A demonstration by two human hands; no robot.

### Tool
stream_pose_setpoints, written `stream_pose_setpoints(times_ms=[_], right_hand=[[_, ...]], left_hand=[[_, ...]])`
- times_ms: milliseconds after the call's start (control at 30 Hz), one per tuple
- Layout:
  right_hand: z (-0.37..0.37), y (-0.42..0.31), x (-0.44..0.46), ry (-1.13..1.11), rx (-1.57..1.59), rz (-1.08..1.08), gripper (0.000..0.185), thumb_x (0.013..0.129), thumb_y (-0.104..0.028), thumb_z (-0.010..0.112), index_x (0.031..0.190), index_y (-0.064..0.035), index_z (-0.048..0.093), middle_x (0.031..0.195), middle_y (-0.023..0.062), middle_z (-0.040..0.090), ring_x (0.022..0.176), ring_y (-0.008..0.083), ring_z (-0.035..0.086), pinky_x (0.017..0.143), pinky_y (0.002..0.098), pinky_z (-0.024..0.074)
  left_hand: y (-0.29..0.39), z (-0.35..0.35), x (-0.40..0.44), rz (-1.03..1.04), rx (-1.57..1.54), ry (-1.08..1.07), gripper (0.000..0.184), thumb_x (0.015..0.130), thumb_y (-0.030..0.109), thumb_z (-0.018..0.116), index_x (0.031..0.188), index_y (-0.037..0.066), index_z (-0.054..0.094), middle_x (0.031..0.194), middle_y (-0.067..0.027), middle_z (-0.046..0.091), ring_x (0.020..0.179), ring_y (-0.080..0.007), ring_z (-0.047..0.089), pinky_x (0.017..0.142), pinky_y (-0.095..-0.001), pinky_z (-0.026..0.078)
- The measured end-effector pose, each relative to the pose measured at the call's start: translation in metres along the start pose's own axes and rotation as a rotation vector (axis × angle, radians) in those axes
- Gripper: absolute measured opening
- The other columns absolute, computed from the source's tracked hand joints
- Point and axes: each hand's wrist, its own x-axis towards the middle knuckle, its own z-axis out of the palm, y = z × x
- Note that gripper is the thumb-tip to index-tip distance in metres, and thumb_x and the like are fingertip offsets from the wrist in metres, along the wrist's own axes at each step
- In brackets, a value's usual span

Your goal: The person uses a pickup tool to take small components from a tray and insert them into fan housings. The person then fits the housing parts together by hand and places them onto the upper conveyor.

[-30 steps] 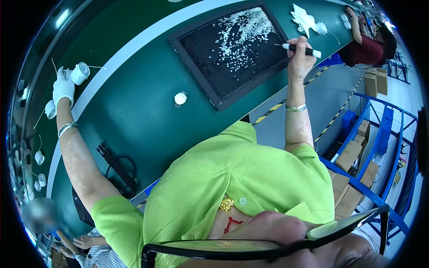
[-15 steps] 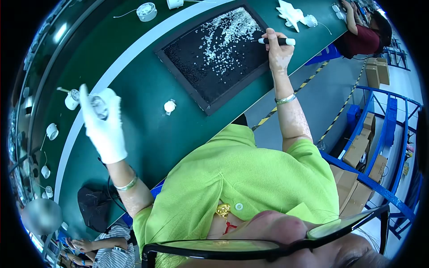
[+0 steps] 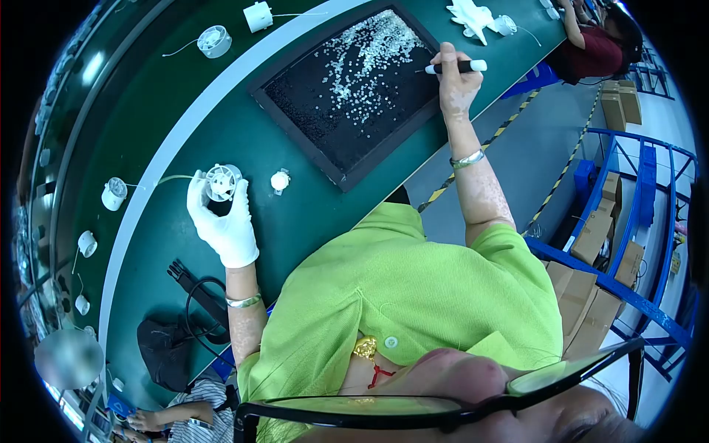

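Note:
My left hand (image 3: 227,235), in a white glove, grips a white round fan-like housing (image 3: 223,182) by its sides, over the green bench. A thin wire trails from this housing toward the left. Just right of it, a small white round part (image 3: 280,181) lies on the bench. My bare right hand (image 3: 459,83) is closed around a black-and-white pen-shaped tool (image 3: 465,67), its thin tip pointing left over the tray's right edge. The dark tray (image 3: 295,140) holds many tiny clear-white pieces (image 3: 369,63), heaped toward its far end, and tiny dark pieces at its left.
More white housings with wires, such as one (image 3: 114,193) at left and another (image 3: 214,42) at the back, sit beyond the pale strip (image 3: 140,184). A white crumpled item (image 3: 470,20) lies past the tray. A black bag (image 3: 164,354) is near-left. Co-workers sit at both ends.
My left hand has moved right and toward me, bringing the housing near the small white part. Housings beyond the strip have shifted. My right hand stays almost in place with the tool.

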Motion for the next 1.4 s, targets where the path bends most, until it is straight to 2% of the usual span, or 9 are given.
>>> stream_pose_setpoints(times_ms=[200,467,700,867,1000,1067,1167,1233,1400], right_hand=[[-0.001,-0.009,-0.003,-0.031,-0.044,0.032,0.039,0.088,-0.032,0.067,0.064,-0.0019,0.065,0.058,0.0018,0.058,0.052,0.0097,0.047,0.052,0.0204,0.0385],[-0.002,-0.003,0.000,-0.061,-0.107,0.062,0.039,0.087,-0.032,0.068,0.063,-0.0016,0.065,0.058,0.0025,0.058,0.051,0.0096,0.046,0.052,0.0209,0.0387],[0.001,-0.010,0.000,-0.092,-0.177,0.078,0.040,0.086,-0.033,0.069,0.062,-0.0010,0.065,0.056,0.0023,0.058,0.051,0.0093,0.046,0.051,0.0208,0.0389],[0.002,-0.012,0.000,-0.048,-0.187,-0.006,0.038,0.089,-0.032,0.067,0.067,-0.0010,0.066,0.061,0.0052,0.060,0.050,0.0093,0.045,0.050,0.0211,0.0376],[-0.002,-0.016,0.006,-0.013,0.426,0.187,0.038,0.093,-0.031,0.062,0.070,-0.0011,0.066,0.070,0.0102,0.062,0.048,0.0094,0.043,0.048,0.0218,0.0360],[0.000,-0.021,0.006,-0.176,0.654,0.270,0.049,0.098,-0.040,0.052,0.071,-0.0012,0.064,0.080,0.0150,0.062,0.048,0.0095,0.040,0.045,0.0217,0.0338],[0.016,-0.060,-0.011,-0.374,1.021,0.474,0.060,0.098,-0.049,0.044,0.066,-0.0017,0.061,0.081,0.0140,0.063,0.048,0.0117,0.040,0.047,0.0216,0.0363],[0.035,-0.084,-0.037,-0.420,0.989,0.479,0.062,0.098,-0.052,0.042,0.064,-0.0023,0.059,0.083,0.0140,0.062,0.051,0.0124,0.042,0.049,0.0228,0.0368],[0.082,-0.123,-0.104,-0.587,0.872,0.321,0.065,0.095,-0.060,0.038,0.062,-0.0055,0.051,0.093,0.0128,0.061,0.063,0.0166,0.047,0.060,0.0290,0.0396]], left_hand=[[0.011,0.004,0.012,-0.052,0.057,0.055,0.073,0.066,0.010,0.081,0.130,-0.001,0.049,0.127,-0.0202,0.055,0.111,-0.0305,0.058,0.096,-0.0385,0.046],[0.009,0.000,0.016,0.050,0.288,-0.097,0.063,0.065,0.010,0.081,0.121,-0.003,0.057,0.114,-0.0214,0.062,0.106,-0.0325,0.061,0.093,-0.0379,0.047],[0.010,0.000,0.017,0.096,0.294,-0.085,0.061,0.066,0.010,0.080,0.120,-0.002,0.057,0.111,-0.0198,0.064,0.102,-0.0318,0.062,0.091,-0.0376,0.048],[0.020,-0.006,0.012,-0.044,0.106,-0.095,0.059,0.064,0.010,0.080,0.118,-0.001,0.058,0.106,-0.0166,0.065,0.097,-0.0298,0.062,0.087,-0.0373,0.049],[0.053,-0.016,0.004,0.083,-0.060,-0.222,0.060,0.061,0.012,0.082,0.116,0.001,0.060,0.100,-0.0139,0.065,0.087,-0.0275,0.062,0.080,-0.0362,0.050],[0.050,-0.007,-0.002,0.171,0.007,-0.254,0.060,0.058,0.013,0.084,0.113,0.002,0.061,0.098,-0.0127,0.065,0.082,-0.0259,0.061,0.076,-0.0357,0.049],[0.041,0.013,-0.011,0.029,0.029,-0.342,0.059,0.057,0.016,0.084,0.111,0.004,0.063,0.096,-0.0097,0.066,0.086,-0.0258,0.060,0.078,-0.0358,0.047],[0.036,0.019,-0.011,0.190,0.051,-0.228,0.056,0.058,0.018,0.084,0.109,0.007,0.065,0.091,-0.0073,0.067,0.081,-0.0238,0.061,0.073,-0.0335,0.046],[0.039,0.019,-0.008,0.188,0.086,-0.162,0.051,0.058,0.018,0.083,0.105,0.008,0.067,0.086,-0.0060,0.067,0.074,-0.0230,0.061,0.068,-0.0325,0.046]])
